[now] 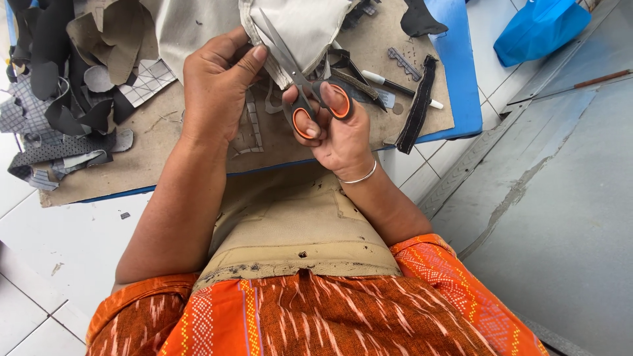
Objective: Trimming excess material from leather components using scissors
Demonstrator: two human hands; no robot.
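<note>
Right hand (339, 135) grip clamped on scissors (300, 79), left (214, 86) pinching beige fabric (300, 26), blade tips half-hidden.

The beige fabric (303, 26) runs off the top edge; the scissors (300, 82) hide part of its fold. The blue bag (537, 29) is cut off at the top too.

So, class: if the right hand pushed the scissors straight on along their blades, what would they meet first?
The folded beige fabric piece, pinched by the left hand; the orange-handled scissors in the right hand already seem to touch it.
</note>
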